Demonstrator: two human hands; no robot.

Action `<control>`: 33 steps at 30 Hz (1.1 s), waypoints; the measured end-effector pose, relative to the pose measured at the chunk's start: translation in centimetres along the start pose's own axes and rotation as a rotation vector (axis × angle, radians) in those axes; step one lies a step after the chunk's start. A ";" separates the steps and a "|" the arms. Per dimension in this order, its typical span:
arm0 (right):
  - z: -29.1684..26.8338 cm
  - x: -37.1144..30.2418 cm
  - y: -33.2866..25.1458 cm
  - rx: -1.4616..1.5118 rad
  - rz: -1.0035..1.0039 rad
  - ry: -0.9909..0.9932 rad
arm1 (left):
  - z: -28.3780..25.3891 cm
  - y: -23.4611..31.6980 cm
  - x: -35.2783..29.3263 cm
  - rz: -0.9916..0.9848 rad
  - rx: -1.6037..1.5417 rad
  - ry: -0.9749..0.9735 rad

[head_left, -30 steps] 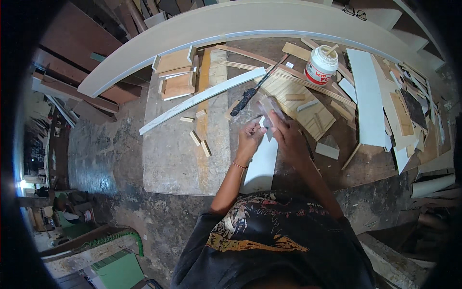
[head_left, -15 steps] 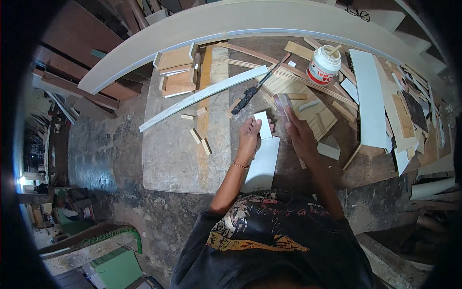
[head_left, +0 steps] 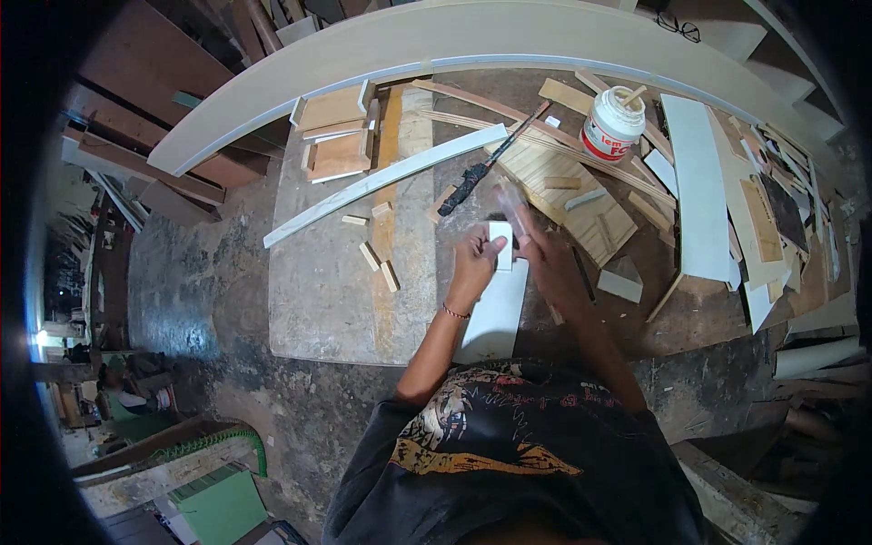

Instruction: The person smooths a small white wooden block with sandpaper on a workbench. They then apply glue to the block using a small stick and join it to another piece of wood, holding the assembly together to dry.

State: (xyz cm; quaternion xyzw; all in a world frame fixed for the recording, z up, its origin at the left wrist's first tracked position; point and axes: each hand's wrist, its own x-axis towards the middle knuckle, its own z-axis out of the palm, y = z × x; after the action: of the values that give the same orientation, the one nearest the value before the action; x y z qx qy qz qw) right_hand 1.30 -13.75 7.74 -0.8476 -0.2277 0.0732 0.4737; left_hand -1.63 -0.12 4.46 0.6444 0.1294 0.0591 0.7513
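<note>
Grasping small white piece (head_left: 501,238) in left fingers (head_left: 476,242); right fingers (head_left: 530,244) wrapped round blurred flat tool (head_left: 516,205), kind can't tell. Piece sits over far end of white board (head_left: 493,318), which runs from below my fingers toward me. Judging: handwork on piece underway, not yet set down. Four small wooden blocks (head_left: 369,256) lie loose left of left fingers; finished or waiting, can't tell.

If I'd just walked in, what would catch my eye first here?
Probably the red-and-white tub, standing toward the far side of the workbench, right of centre. Next, the long white strip lying aslant to its left. Mid-picture, the left hand holds a small white piece, the right hand blurred beside it.
</note>
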 end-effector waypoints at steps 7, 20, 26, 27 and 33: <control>-1.6 1.2 0.7 0.173 -0.008 0.066 | 0.5 -0.4 0.1 0.145 0.087 0.091; -0.1 1.4 0.2 0.024 0.110 -0.062 | 0.4 -1.6 -0.1 0.382 0.185 0.112; -1.4 0.9 0.9 0.257 0.097 -0.084 | 0.1 0.5 0.1 0.281 0.173 0.170; -1.6 0.6 0.5 0.252 0.096 -0.092 | -0.2 0.6 0.2 0.268 0.163 0.182; -0.5 -0.7 -0.2 0.101 0.096 -0.127 | -0.8 0.5 0.2 0.266 0.312 0.112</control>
State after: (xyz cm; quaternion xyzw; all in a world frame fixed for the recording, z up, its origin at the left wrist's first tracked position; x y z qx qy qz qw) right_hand 0.84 -14.37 8.09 -0.8263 -0.2125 0.1608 0.4963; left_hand -1.58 0.78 4.86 0.7602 0.0925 0.1727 0.6195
